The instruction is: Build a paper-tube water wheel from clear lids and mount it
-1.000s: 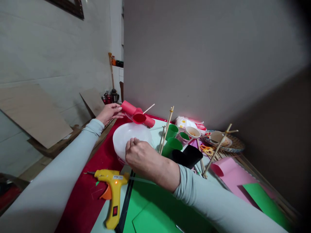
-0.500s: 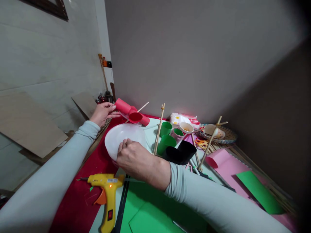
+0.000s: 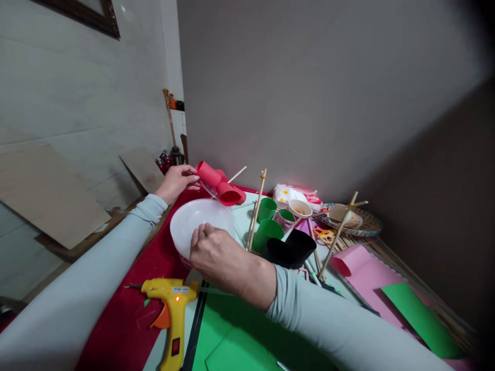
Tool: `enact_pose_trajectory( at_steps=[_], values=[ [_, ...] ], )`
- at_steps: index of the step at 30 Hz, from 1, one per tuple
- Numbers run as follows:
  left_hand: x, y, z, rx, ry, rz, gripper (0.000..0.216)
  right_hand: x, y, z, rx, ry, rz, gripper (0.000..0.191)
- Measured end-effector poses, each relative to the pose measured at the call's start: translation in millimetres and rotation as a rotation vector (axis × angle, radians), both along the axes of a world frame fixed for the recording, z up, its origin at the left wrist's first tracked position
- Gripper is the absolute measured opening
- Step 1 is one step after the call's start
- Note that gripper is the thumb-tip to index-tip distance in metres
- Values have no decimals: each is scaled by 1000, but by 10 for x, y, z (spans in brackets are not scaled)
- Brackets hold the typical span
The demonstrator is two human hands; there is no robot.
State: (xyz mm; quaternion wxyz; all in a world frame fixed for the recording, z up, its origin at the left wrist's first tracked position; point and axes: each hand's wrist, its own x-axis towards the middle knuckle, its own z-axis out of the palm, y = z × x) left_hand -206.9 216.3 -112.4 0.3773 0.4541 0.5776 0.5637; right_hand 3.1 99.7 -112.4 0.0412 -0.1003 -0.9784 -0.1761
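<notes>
Hands well apart. My left hand (image 3: 178, 181) is at the far-left corner of the table (image 3: 240, 221), fingertips at the left end of a cluster of red paper tubes (image 3: 209, 174); cannot tell whether they clamp it. A thin wooden stick (image 3: 237, 174) slants up from the cluster. My right hand (image 3: 218, 252) is over the white bowl (image 3: 197, 216), fingers curled together; whether they hold anything is hidden.

The bowl sits near the table's left edge, nearer me than the tubes. Toward the near-left corner: yellow glue gun (image 3: 176, 309), orange light lit, nozzle toward the left edge, on red covering (image 3: 116, 319). Green sheet (image 3: 247, 319) at the near edge, under my right forearm.

Mid-table, right of the bowl: upright bamboo sticks (image 3: 257, 208), green tubes (image 3: 267, 232), black tubes (image 3: 303, 245). Behind them, a paper cup (image 3: 300, 208); at the far edge, a white-and-red soft pack (image 3: 292, 194). Farther right, a woven tray (image 3: 375, 226) with orange-handled scissors (image 3: 325, 236) just left of it. Along the right edge, pink paper (image 3: 367, 275) with a green piece (image 3: 421, 317) over it.
</notes>
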Motion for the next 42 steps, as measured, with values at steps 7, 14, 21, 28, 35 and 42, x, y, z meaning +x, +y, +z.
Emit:
enact_pose_trajectory(
  at_steps=[7,14,21,28,35,42],
  values=[
    [1,37,-108,-77,115,-118,18,-6,41,-34,-20,-14,23,26],
    [-8,31,-163,-158,51,-112,23,8,68,71,-101,-7,41,25],
    [11,26,-165,-209,-82,-64,28,-48,46,120,-138,-4,3,23],
    [69,-48,-118,-193,-67,-40,30,-50,12,72,-80,-21,-15,28],
    [18,-280,-155,-119,171,109,34,-47,-21,94,-38,-50,-92,31],
    [-64,-773,-167,-54,282,-50,17,14,27,130,-83,-43,-105,29]
  ],
)
